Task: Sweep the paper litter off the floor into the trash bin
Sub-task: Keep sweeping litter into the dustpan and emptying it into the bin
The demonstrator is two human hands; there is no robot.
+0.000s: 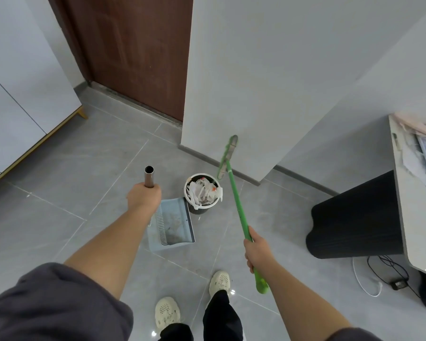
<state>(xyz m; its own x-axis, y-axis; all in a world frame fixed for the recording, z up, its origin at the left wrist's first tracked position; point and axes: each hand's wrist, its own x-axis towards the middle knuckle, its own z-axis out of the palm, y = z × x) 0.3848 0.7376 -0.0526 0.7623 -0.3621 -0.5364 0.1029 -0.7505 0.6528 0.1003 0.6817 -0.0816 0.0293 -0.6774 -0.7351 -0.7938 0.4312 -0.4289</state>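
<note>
1. Head view: the bin (202, 193), stuffed with paper (203, 190), is the landmark.
2. The left hand (143, 196) grips the pole (149, 176); its dustpan (170, 221) sits just left of the bin, probably for tipping.
3. The right hand (257, 249) clenches the broom (239, 212), head lifted beyond the bin, likely keeping clear.
4. The floor (89, 168) around the bin shows no litter.

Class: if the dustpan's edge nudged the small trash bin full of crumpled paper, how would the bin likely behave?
The bin would probably slide or tip: it looks small and narrow. It is likely light, holding only crumpled paper. The glossy tile floor probably offers little grip.
</note>
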